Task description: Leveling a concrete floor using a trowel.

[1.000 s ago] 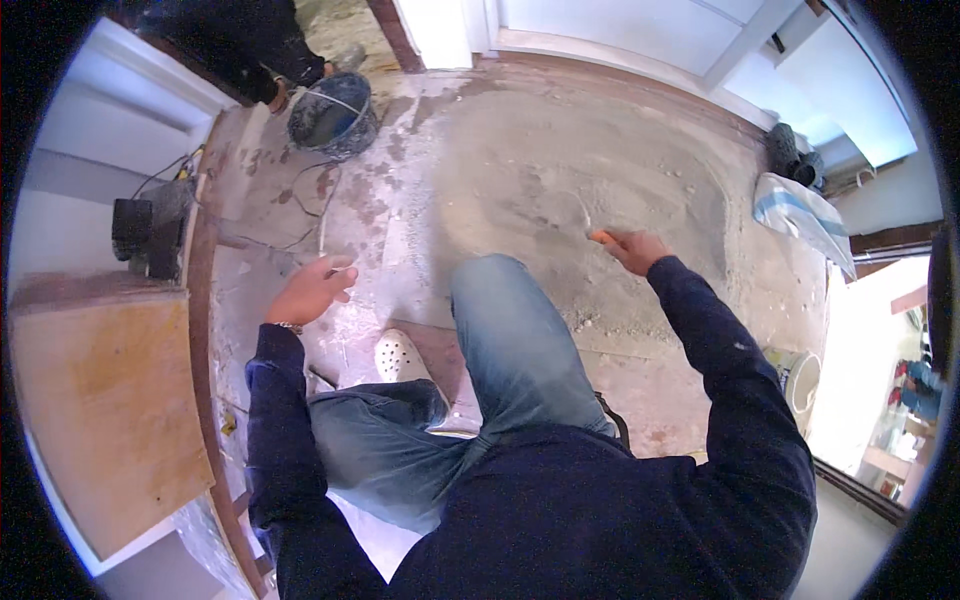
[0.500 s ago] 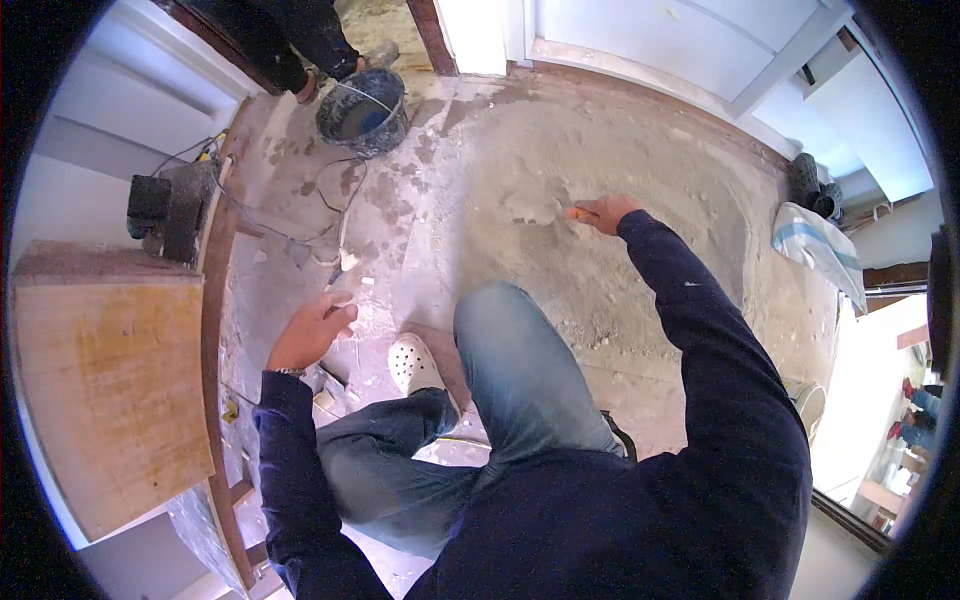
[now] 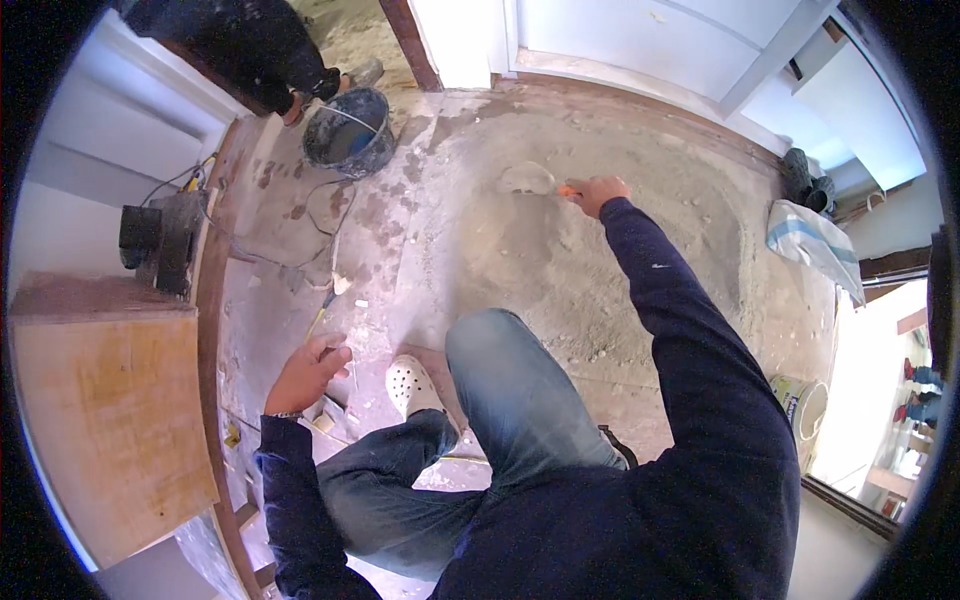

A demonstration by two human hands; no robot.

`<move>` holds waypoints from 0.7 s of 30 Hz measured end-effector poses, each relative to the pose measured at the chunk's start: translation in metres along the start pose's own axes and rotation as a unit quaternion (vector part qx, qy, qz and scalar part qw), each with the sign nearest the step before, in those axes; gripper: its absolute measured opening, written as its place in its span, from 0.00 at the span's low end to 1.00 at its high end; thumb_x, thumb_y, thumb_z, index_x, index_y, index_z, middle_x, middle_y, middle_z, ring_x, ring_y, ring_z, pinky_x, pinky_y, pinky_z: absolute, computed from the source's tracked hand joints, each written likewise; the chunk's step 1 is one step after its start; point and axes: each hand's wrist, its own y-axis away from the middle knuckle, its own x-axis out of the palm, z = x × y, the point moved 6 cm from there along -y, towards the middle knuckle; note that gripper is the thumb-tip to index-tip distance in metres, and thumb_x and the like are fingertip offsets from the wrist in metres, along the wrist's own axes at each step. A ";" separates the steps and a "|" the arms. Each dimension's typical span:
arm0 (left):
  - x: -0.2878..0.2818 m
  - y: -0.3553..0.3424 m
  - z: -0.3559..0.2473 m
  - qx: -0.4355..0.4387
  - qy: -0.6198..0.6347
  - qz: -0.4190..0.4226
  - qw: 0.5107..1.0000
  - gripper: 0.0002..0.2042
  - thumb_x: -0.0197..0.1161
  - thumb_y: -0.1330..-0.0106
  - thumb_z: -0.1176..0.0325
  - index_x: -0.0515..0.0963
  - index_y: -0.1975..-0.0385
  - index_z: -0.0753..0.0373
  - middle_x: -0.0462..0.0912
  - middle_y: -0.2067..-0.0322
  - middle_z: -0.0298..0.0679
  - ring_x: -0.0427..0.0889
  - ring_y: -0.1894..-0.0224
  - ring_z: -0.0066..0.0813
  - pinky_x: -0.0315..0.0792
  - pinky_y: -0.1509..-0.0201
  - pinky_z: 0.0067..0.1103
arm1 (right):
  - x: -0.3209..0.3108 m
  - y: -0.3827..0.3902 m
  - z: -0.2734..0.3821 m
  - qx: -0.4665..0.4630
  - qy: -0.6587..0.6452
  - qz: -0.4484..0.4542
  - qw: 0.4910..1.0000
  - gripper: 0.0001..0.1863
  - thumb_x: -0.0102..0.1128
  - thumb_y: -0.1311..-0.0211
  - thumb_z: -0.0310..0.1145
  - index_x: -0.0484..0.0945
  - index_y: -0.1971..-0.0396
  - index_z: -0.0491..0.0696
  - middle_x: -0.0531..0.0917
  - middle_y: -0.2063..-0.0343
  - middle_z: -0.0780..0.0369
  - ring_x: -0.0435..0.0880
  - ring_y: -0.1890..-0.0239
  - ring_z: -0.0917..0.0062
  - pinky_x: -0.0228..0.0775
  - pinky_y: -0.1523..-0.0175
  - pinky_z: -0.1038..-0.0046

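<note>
My right hand (image 3: 603, 193) is closed on the orange handle of a trowel (image 3: 532, 180). Its pale blade lies on a wide patch of grey, sandy powder (image 3: 640, 270), with a smoothed strip just below it. My left hand (image 3: 308, 372) hangs over the floor beside my left knee, fingers loosely bent and apart, with nothing visible in it. Beyond that hand, a thin yellow-handled tool (image 3: 322, 310) lies on the floor.
A black bucket (image 3: 375, 160) with liquid stands at the far left, beside another person's dark-trousered legs (image 3: 250, 50). A cable (image 3: 333, 225) crosses the floor. At left is a wooden box (image 3: 110, 420); at right, a white sack (image 3: 812, 242) and a pale tub (image 3: 806, 405).
My right hand and the trowel have moved away from me and slightly left, and a smooth strip now shows in the powder. The whole view has shifted a little.
</note>
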 end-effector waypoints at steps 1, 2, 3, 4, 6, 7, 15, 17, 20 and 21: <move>0.001 -0.001 -0.003 0.005 -0.001 0.000 1.000 0.24 0.58 0.34 0.59 0.70 0.44 0.69 0.82 0.61 0.41 0.81 0.64 0.26 0.73 0.59 0.21 | 0.003 -0.002 -0.001 0.014 -0.007 0.006 1.000 0.20 0.45 0.34 0.55 0.72 0.45 0.72 0.84 0.61 0.63 0.83 0.56 0.66 0.73 0.53 0.60; 0.002 -0.002 -0.008 0.008 -0.002 -0.001 1.000 0.23 0.57 0.34 0.59 0.70 0.44 0.69 0.82 0.62 0.40 0.81 0.64 0.26 0.73 0.59 0.21 | 0.001 -0.001 0.001 0.016 -0.010 0.006 1.000 0.20 0.45 0.34 0.55 0.72 0.45 0.72 0.84 0.61 0.63 0.83 0.56 0.66 0.73 0.53 0.60; 0.004 -0.003 -0.013 0.010 -0.005 0.000 1.000 0.23 0.57 0.34 0.59 0.70 0.44 0.69 0.82 0.62 0.40 0.81 0.64 0.26 0.73 0.59 0.21 | -0.001 0.000 0.006 0.003 -0.011 0.001 1.000 0.19 0.46 0.34 0.55 0.72 0.45 0.71 0.84 0.61 0.63 0.83 0.56 0.66 0.73 0.53 0.60; 0.007 -0.004 -0.020 0.017 -0.009 -0.001 1.000 0.23 0.58 0.34 0.59 0.70 0.45 0.70 0.82 0.62 0.40 0.81 0.64 0.26 0.73 0.60 0.21 | -0.003 0.001 0.011 -0.010 -0.012 -0.003 1.000 0.19 0.46 0.35 0.54 0.72 0.46 0.70 0.84 0.60 0.63 0.83 0.56 0.65 0.74 0.54 0.59; 0.012 -0.009 -0.036 0.032 -0.018 0.001 0.999 0.23 0.58 0.34 0.60 0.70 0.45 0.70 0.82 0.62 0.40 0.80 0.65 0.26 0.73 0.60 0.21 | -0.005 -0.003 0.011 0.005 -0.022 -0.010 1.000 0.19 0.47 0.35 0.54 0.73 0.47 0.69 0.84 0.60 0.63 0.83 0.56 0.65 0.74 0.54 0.59; 0.016 -0.012 -0.043 0.038 -0.020 0.009 0.999 0.23 0.59 0.34 0.60 0.70 0.45 0.71 0.82 0.61 0.42 0.81 0.65 0.26 0.73 0.58 0.21 | -0.005 -0.004 0.011 0.014 -0.028 -0.013 0.999 0.19 0.47 0.35 0.54 0.74 0.48 0.68 0.84 0.60 0.63 0.83 0.56 0.65 0.73 0.53 0.59; 0.037 -0.035 -0.070 0.061 -0.017 0.049 0.997 0.24 0.59 0.34 0.59 0.70 0.45 0.70 0.81 0.59 0.45 0.81 0.64 0.26 0.72 0.57 0.21 | 0.002 0.022 -0.002 0.060 -0.111 -0.049 0.991 0.18 0.47 0.35 0.51 0.76 0.50 0.64 0.84 0.60 0.62 0.82 0.54 0.66 0.72 0.51 0.61; 0.033 -0.036 -0.067 0.070 -0.033 0.039 0.996 0.24 0.59 0.34 0.59 0.69 0.44 0.70 0.81 0.59 0.45 0.80 0.64 0.27 0.72 0.56 0.22 | -0.008 0.043 -0.009 0.063 -0.120 -0.064 0.989 0.17 0.47 0.34 0.51 0.76 0.50 0.63 0.84 0.60 0.62 0.82 0.54 0.66 0.72 0.51 0.61; 0.028 -0.038 -0.067 0.069 -0.025 0.039 0.997 0.25 0.59 0.34 0.58 0.68 0.43 0.70 0.81 0.58 0.46 0.81 0.64 0.28 0.72 0.56 0.23 | -0.009 0.068 -0.044 0.132 -0.164 -0.043 0.977 0.17 0.47 0.34 0.51 0.76 0.50 0.62 0.83 0.58 0.61 0.81 0.53 0.65 0.72 0.50 0.61; 0.029 -0.040 -0.073 0.076 -0.025 0.045 0.996 0.25 0.59 0.34 0.58 0.68 0.43 0.70 0.81 0.58 0.46 0.81 0.64 0.28 0.72 0.56 0.23 | -0.003 0.074 -0.059 0.157 -0.159 -0.054 0.973 0.18 0.46 0.34 0.52 0.77 0.50 0.62 0.83 0.57 0.62 0.81 0.53 0.65 0.72 0.50 0.61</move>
